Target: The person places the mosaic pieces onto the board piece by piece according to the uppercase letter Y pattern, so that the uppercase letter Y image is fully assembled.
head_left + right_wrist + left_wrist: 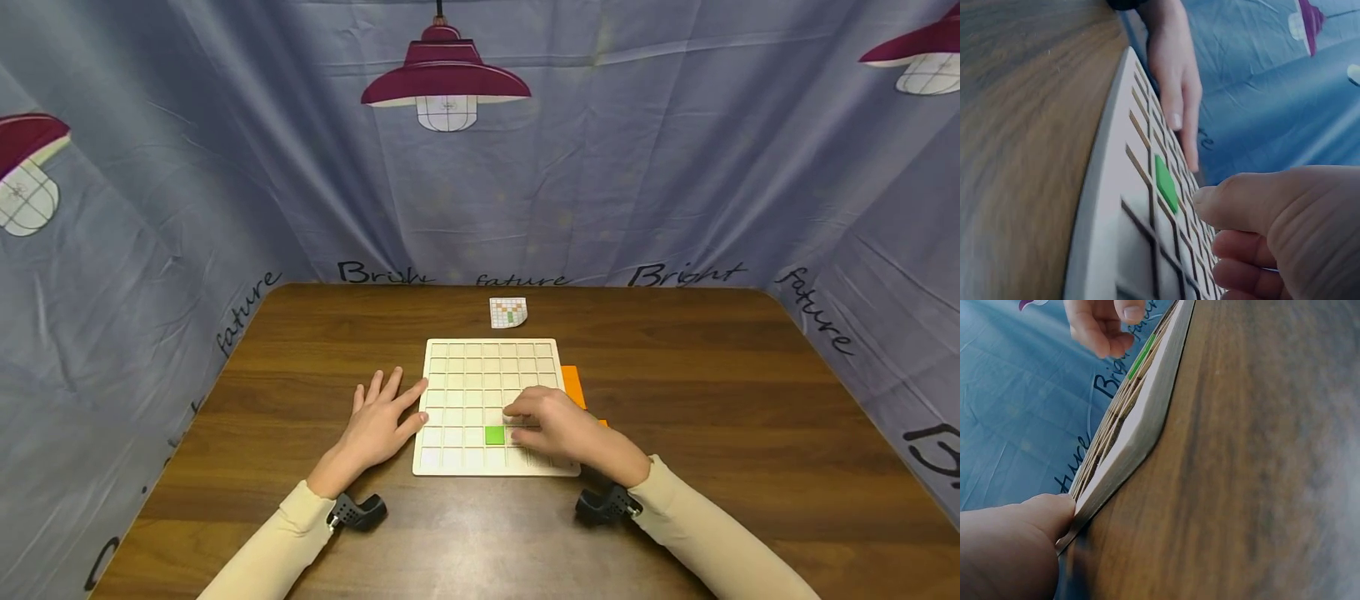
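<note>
A pale wooden board (452, 350) with a grid of square cells lies on the table. One green square tile (494, 435) sits in a cell in the second row from the near edge. My left hand (377, 423) lies with fingers spread, its thumb and index fingertips at the board's left edge. Over the right part of the board hovers my right hand (553, 423), fingers loosely bent beside the green tile. A gap shows between its thumb and fingers, with nothing seen in it. In the right wrist view the thumb (1235, 201) is just past the green tile.
Orange pieces (573, 386) peek out at the board's right side, partly hidden by my right hand and forearm. Behind the board lies a small paper card (508, 312) printed with an orange and green grid pattern. A blue-grey curtain (585, 183) surrounds the wooden table (690, 367).
</note>
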Demonstrator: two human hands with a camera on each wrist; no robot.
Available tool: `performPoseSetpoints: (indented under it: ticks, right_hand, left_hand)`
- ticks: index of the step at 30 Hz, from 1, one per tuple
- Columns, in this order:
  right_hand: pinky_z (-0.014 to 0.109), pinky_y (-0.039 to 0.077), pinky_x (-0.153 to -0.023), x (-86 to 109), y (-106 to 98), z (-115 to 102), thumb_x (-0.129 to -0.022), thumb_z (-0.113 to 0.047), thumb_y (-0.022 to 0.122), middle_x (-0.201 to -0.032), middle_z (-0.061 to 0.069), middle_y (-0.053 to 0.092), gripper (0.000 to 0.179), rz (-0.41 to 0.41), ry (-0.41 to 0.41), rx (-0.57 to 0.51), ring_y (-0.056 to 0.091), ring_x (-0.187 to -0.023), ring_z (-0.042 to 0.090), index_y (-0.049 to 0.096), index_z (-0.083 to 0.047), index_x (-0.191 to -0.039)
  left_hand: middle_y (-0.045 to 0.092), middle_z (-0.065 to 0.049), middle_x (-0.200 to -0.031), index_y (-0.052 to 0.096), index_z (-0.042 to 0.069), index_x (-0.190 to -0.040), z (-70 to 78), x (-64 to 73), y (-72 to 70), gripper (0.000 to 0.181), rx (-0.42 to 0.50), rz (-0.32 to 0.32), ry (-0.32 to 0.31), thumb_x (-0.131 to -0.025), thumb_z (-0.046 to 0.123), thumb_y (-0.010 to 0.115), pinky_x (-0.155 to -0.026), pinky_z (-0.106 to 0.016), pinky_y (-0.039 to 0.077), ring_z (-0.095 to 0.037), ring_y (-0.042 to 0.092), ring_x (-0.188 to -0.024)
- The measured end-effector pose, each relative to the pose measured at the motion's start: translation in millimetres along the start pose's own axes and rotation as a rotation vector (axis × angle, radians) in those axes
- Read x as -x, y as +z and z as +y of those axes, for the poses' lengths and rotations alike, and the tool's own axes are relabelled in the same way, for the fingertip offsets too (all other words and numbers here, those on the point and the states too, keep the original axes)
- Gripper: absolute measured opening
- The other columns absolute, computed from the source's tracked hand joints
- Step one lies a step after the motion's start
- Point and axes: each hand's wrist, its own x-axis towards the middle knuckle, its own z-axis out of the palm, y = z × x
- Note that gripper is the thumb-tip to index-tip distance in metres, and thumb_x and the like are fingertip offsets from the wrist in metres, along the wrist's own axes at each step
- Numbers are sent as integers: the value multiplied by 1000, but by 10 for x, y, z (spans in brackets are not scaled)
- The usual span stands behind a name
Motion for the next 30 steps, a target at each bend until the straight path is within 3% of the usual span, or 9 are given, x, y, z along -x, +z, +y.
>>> performPoseSetpoints:
  ticks: [10,14,30]
  right_hand:
    - [23,50,-67,296,-168,192,-81,-5,81,-85,1,70,22,-7,133,39,58,-74,11,77,-4,-102]
    - [27,55,-70,380,-232,225,-81,-6,82,-91,2,73,23,-11,171,68,63,-80,14,77,-4,-104]
    - [29,58,-69,560,-337,324,-79,-5,85,-99,6,75,29,-3,235,77,65,-82,15,78,-1,-107]
  left_hand:
    - [26,-29,-165,46,20,-155,-16,25,-8,57,2,5,-6,-103,41,56,-115,-80,11,-57,14,-153]
    - [26,-29,-165,46,20,-155,-21,32,-21,57,6,9,-8,-103,41,57,-115,-80,11,-58,14,-152]
    - [25,-28,-165,45,22,-156,-11,6,4,57,3,1,5,-104,41,55,-115,-80,10,-56,12,-153]
